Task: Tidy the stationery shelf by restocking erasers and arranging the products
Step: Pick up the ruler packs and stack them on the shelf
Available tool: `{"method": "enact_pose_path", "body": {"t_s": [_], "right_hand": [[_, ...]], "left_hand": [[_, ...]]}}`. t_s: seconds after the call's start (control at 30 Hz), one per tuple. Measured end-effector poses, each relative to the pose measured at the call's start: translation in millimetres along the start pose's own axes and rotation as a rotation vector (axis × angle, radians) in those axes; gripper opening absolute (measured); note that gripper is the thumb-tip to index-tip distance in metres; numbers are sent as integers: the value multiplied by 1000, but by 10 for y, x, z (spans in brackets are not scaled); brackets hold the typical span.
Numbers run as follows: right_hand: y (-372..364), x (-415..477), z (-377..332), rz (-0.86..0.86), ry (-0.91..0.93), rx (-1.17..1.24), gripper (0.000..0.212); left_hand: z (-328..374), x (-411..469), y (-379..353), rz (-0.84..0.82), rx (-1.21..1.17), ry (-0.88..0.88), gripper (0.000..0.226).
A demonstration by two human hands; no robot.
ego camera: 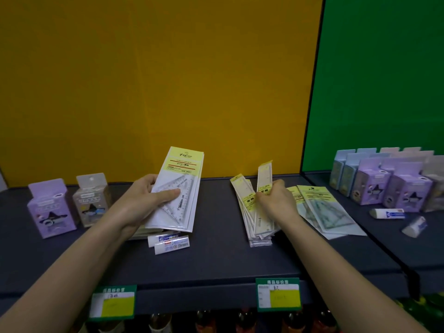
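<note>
Left hand (pixel 146 200) gripping set-square packs (pixel 179 188) thumb on top, two erasers (pixel 169 242) just below, right hand (pixel 276 200) pinching ruler packs (pixel 258 207)

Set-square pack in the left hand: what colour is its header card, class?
Pale yellow header card on the set-square pack; head view.

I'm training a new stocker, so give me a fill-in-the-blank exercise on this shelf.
The left hand holds set square packs before a ____ panel.
The right hand grips ruler packs; ____ boxes stand at far left.
The far-right boxes stand before a ____ panel.
Missing: yellow, two, green.
</note>
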State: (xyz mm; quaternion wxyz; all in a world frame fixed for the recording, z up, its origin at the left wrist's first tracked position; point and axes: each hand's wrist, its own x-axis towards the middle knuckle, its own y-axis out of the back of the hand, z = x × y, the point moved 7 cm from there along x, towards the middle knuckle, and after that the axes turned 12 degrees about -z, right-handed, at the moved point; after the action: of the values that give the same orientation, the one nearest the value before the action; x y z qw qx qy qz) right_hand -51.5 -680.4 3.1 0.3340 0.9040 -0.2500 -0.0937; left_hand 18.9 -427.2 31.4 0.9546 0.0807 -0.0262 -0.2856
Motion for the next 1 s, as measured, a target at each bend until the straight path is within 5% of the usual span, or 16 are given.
{"method": "enact_pose_path", "body": {"t_s": [1.0], "right_hand": [[-90, 144, 65, -96, 61, -48, 34]], "left_hand": [[-133, 41, 69, 33, -3, 30, 41]]}}
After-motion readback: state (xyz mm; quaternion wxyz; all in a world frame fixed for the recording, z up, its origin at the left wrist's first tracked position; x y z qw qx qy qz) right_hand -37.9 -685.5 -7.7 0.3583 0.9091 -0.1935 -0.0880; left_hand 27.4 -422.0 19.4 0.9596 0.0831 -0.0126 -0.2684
